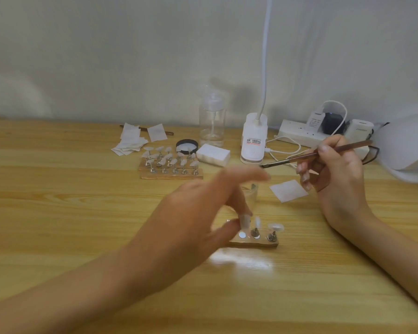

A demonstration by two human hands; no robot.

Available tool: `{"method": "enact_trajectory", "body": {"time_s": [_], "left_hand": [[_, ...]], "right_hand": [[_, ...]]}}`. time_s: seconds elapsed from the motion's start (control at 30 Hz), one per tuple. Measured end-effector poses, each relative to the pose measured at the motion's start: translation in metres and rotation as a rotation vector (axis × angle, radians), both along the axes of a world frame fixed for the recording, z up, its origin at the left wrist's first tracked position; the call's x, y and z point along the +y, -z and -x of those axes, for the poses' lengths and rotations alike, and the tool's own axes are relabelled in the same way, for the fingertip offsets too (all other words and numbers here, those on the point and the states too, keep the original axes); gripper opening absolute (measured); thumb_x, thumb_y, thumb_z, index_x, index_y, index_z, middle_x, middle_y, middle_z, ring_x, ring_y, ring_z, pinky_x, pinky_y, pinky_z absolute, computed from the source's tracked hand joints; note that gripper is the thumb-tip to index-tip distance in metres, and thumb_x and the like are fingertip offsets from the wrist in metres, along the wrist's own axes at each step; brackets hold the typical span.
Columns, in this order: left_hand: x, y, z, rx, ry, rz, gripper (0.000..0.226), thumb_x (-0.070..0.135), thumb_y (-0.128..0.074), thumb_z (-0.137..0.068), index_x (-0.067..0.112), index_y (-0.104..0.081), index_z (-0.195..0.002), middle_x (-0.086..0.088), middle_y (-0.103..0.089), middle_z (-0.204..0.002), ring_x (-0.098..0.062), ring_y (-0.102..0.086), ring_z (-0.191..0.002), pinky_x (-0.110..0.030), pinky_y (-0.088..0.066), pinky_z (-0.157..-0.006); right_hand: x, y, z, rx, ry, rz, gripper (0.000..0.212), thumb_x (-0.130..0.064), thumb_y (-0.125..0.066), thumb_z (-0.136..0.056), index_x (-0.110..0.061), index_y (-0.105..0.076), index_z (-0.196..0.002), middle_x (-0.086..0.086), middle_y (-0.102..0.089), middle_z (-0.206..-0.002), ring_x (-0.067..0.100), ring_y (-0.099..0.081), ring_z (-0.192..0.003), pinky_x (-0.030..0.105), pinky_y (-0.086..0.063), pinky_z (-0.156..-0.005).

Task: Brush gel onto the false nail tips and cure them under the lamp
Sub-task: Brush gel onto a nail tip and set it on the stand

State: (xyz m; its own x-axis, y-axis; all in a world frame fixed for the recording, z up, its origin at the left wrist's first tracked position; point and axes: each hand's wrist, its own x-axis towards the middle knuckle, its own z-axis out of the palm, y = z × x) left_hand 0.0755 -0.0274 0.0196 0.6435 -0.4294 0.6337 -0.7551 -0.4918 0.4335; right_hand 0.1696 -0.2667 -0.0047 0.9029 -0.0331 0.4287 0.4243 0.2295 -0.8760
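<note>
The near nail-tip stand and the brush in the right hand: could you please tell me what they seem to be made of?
The near nail-tip stand: its base looks like light unfinished wood, tan and matte; its pegs look like polished metal, glinting silver. The brush: a smooth reddish-brown handle, wood or lacquered plastic, unclear which; its silvery ferrule is probably metal.

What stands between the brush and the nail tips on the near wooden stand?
A small glass cup stands between the brush and the stand; the left hand covers the stand's left end.
</note>
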Motion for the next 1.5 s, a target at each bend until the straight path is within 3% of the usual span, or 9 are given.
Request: {"method": "enact_trajectory", "body": {"time_s": [0.13, 0.23, 0.33, 0.53, 0.63, 0.8, 0.97, 1.4, 1.5], "left_hand": [[0.015, -0.021, -0.015, 0.108, 0.021, 0.160, 0.061, 0.014, -0.075, -0.086, 0.037, -0.042, -0.132, 0.012, -0.067, -0.090, -0.006, -0.073, -0.084, -0.015, -0.052, -0.064], [0.021, -0.023, -0.038, 0.238, 0.041, 0.292, 0.057, 0.021, -0.079, -0.086, 0.032, -0.045, -0.131, 0.006, -0.071, -0.088, -0.018, -0.074, -0.080, -0.038, -0.056, -0.066], [0.019, -0.012, -0.058, 0.397, 0.052, 0.468, 0.062, 0.020, -0.081, -0.079, 0.029, -0.049, -0.131, 0.001, -0.072, -0.086, -0.022, -0.075, -0.075, -0.052, -0.059, -0.074], [0.017, 0.020, -0.078, 0.470, 0.034, 0.588, 0.059, 0.004, -0.076, -0.086, 0.023, -0.049, -0.136, -0.001, -0.074, -0.089, -0.023, -0.077, -0.081, -0.023, -0.054, -0.058], [0.018, 0.028, -0.080, 0.459, 0.024, 0.589, 0.060, 0.005, -0.076, -0.086, 0.022, -0.049, -0.136, -0.002, -0.074, -0.090, -0.022, -0.077, -0.082, -0.024, -0.055, -0.056], [0.018, 0.035, -0.079, 0.398, 0.015, 0.542, 0.062, 0.011, -0.080, -0.083, 0.031, -0.052, -0.134, 0.001, -0.075, -0.086, -0.015, -0.073, -0.092, -0.026, -0.058, -0.057], [0.019, 0.039, -0.080, 0.400, 0.017, 0.525, 0.065, 0.007, -0.081, -0.083, 0.029, -0.050, -0.137, 0.003, -0.073, -0.084, -0.012, -0.070, -0.091, -0.027, -0.057, -0.059], [0.019, 0.038, -0.079, 0.394, 0.011, 0.479, 0.066, 0.008, -0.083, -0.081, 0.033, -0.051, -0.132, 0.006, -0.073, -0.084, -0.015, -0.073, -0.089, -0.024, -0.054, -0.062], [0.018, 0.038, -0.079, 0.403, -0.007, 0.470, 0.065, 0.012, -0.083, -0.081, 0.035, -0.051, -0.132, 0.006, -0.074, -0.084, -0.015, -0.073, -0.090, -0.041, -0.060, -0.069]], "right_hand": [[0.011, -0.006, 0.010, -0.062, -0.028, 0.154, 0.018, -0.027, -0.050, -0.101, -0.016, -0.045, -0.088, 0.000, -0.065, -0.066, 0.015, -0.060, -0.058, 0.023, -0.047, -0.047], [0.023, -0.009, 0.015, -0.091, -0.051, 0.271, 0.014, -0.023, -0.050, -0.096, -0.013, -0.045, -0.088, -0.001, -0.063, -0.065, 0.019, -0.059, -0.058, 0.024, -0.046, -0.044], [0.030, -0.006, 0.015, -0.059, -0.075, 0.361, 0.014, -0.008, -0.044, -0.102, -0.011, -0.045, -0.089, 0.003, -0.061, -0.065, 0.039, -0.050, -0.060, 0.027, -0.043, -0.043], [0.028, -0.003, 0.011, -0.084, -0.072, 0.422, 0.017, -0.014, -0.046, -0.104, -0.016, -0.047, -0.087, 0.003, -0.059, -0.066, 0.046, -0.046, -0.060, 0.028, -0.042, -0.042], [0.031, 0.000, 0.011, -0.082, -0.100, 0.441, 0.015, -0.018, -0.048, -0.100, -0.020, -0.047, -0.085, -0.001, -0.056, -0.066, 0.044, -0.044, -0.060, 0.028, -0.042, -0.042], [0.032, 0.002, 0.012, -0.073, -0.128, 0.433, 0.012, -0.018, -0.048, -0.097, -0.016, -0.047, -0.085, -0.001, -0.053, -0.067, 0.019, -0.048, -0.059, 0.026, -0.041, -0.042], [0.032, 0.006, 0.013, -0.051, -0.142, 0.426, 0.017, -0.010, -0.048, -0.102, -0.012, -0.046, -0.086, 0.001, -0.052, -0.069, 0.016, -0.048, -0.061, 0.026, -0.041, -0.042], [0.025, 0.006, 0.005, 0.111, -0.053, 0.081, 0.017, -0.031, -0.056, -0.089, -0.017, -0.047, -0.083, -0.003, -0.056, -0.059, 0.008, -0.054, -0.055, 0.019, -0.040, -0.042], [0.023, 0.007, 0.002, 0.171, -0.023, 0.014, 0.017, -0.021, -0.051, -0.098, -0.020, -0.048, -0.082, -0.003, -0.056, -0.059, 0.008, -0.054, -0.056, 0.018, -0.040, -0.044]]}}
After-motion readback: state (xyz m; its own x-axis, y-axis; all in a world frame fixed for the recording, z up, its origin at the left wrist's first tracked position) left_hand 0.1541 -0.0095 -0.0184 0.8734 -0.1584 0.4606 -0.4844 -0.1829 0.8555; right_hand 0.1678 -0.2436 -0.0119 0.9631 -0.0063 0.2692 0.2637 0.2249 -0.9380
